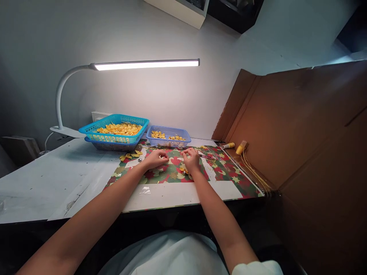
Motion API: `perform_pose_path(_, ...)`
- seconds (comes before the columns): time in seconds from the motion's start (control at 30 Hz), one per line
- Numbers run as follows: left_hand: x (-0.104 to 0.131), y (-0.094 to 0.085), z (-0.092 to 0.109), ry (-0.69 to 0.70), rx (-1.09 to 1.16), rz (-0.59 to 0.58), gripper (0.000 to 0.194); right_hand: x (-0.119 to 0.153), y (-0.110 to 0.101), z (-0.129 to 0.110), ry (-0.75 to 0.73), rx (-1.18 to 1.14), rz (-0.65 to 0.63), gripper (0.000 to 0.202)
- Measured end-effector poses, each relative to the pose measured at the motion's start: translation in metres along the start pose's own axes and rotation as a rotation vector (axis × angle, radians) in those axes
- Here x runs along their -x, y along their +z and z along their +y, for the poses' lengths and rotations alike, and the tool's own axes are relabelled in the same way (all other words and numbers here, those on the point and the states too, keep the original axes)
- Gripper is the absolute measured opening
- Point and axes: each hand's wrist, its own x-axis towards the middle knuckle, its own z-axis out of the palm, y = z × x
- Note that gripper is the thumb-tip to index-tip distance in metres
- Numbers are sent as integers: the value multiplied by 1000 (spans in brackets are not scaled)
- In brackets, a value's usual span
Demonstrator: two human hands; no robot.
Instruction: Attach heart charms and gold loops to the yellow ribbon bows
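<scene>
One left hand (157,159), one right hand (190,159), centre of frame; fingertips drawn close, contents of either grip cannot be told. Yellow pieces (184,171): some beside right hand, centre; others heaped in turquoise basket (111,138), left of centre.

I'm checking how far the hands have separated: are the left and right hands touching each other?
Apart. The head view shows the patterned sheet in an open gap between the left hand and right hand.

A lit lamp (146,65) shines against a plain wall (160,95) behind a white bench (51,179), with brown cardboard (304,122) standing at right.
</scene>
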Motion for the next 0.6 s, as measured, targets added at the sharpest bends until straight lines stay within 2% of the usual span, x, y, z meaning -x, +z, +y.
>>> perform_pose_path(0.17,-1,2,10,106,47,108,22,1,-1,-6,-27,-40,-15,13)
perform_pose_path(0.37,5,14,37,223,135,164,17,1,-5,-15,-49,-96,-35,14)
perform_pose_path(0.47,8,23,47,234,141,162,17,2,-7,-17,-35,-127,-33,15)
perform_pose_path(0.6,10,33,50,200,107,183,17,2,-7,-17,0,-178,-47,14)
